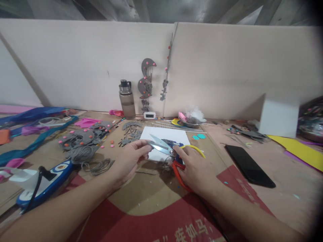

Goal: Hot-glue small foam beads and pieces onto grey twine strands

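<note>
My right hand (193, 168) grips scissors (163, 147) with a red handle; the steel blades are open and point left, over a white sheet (174, 136). A yellow-handled tool (194, 148) lies just beyond that hand. My left hand (131, 158) has its fingers curled, fingertips pinched close under the blades; whatever small piece it holds is too small to make out. Grey cord (97, 164) lies left of the left hand.
Grey cut-out shapes with pink dots (83, 136) and blue strips (30, 116) cover the left. A bottle (127, 101), a small clock (149, 115) and a bowl (190, 122) stand by the wall. A black phone (248, 165) and yellow sheet (300, 149) lie right; a glue gun (45, 185) lies near left.
</note>
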